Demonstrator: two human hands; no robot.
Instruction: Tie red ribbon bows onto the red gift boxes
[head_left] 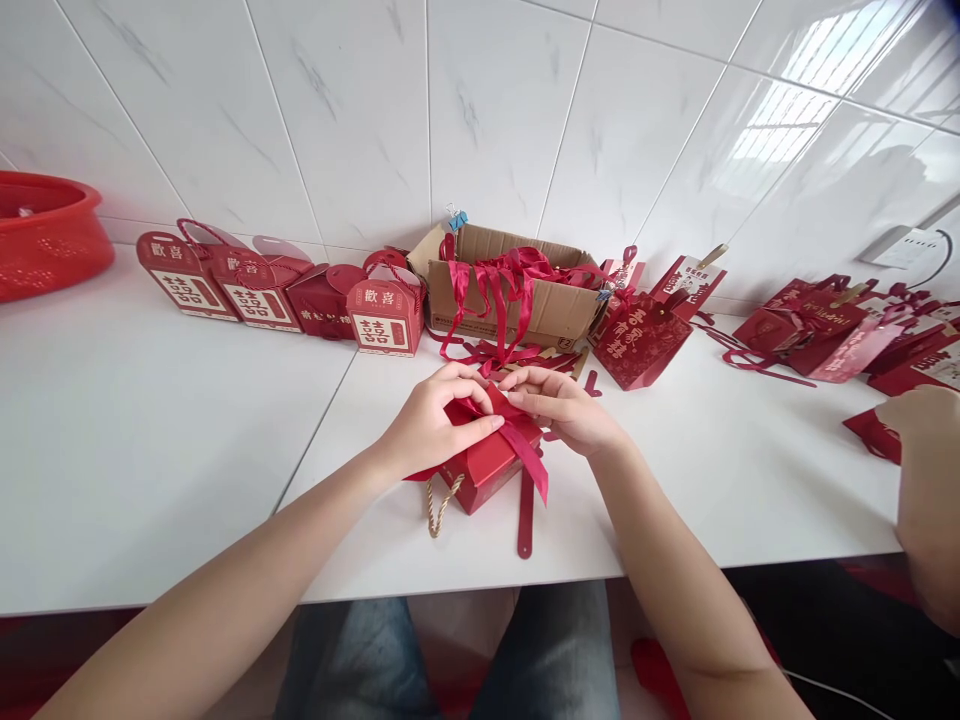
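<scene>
Frame centre: left hand (431, 425) and right hand (566, 408) meet over a red gift box (487, 462). Both grips pinch its red ribbon (525, 450) closed on the white worktop (187, 450).

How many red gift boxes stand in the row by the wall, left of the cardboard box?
4: leftmost, second, a darker third, and the fourth beside the cardboard box. Others may be hidden behind. The left hand and right hand hold another red box.

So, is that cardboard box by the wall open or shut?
Open. The cardboard box has its flaps up, and red ribbons spill out over its front wall.
</scene>
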